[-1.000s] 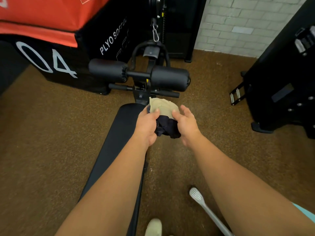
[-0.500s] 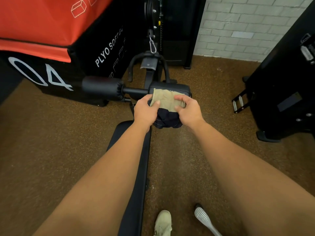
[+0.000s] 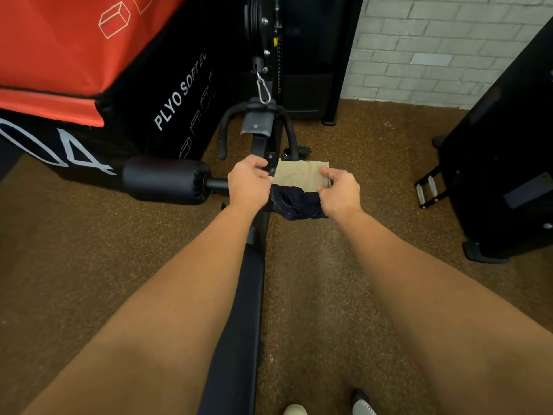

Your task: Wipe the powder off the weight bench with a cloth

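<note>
Head view: right of the foam roller, the left hand pinches one edge of the cloth, the right hand the other (both grips closed on it), spreading it at the far end of the surface, probably for rubbing.

Box left of bench, floor right

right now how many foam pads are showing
1: the foam pad, beside the left hand. Another may be hidden under the cloth, which the right hand also grips.
</note>
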Demonstrator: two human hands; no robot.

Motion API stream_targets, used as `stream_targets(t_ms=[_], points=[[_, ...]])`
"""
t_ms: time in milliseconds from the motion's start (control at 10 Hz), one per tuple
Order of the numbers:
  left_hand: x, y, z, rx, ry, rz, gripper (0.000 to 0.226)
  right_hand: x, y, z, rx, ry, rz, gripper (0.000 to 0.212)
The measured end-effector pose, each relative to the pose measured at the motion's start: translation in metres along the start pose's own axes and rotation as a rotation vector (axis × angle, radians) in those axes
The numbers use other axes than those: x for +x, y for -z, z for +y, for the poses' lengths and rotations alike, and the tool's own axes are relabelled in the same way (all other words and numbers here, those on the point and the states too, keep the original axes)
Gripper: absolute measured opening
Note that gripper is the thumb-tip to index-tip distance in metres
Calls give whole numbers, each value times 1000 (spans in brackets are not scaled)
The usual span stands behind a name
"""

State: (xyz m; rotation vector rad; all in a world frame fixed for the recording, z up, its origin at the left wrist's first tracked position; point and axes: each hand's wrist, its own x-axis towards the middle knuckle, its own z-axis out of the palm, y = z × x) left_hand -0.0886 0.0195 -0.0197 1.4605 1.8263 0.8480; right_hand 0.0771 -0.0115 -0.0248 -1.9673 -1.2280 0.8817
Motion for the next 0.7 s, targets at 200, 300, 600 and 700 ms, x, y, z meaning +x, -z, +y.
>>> stream_targets(t_ms=[200, 300, 600, 700], points=[[17, -15, -2, 134, -79, 67, 29, 18, -12, 4, -162, 72, 0, 50], [11, -26, -8, 286, -179, -2, 30, 18, -16, 6, -433, 123, -8, 53], [0, -31, -3, 521, -219, -149, 40, 12, -16, 6, -741, 208, -103, 60], [-3, -27, 4, 594, -192, -251, 48, 6, -12, 3, -751, 217, -165, 62]])
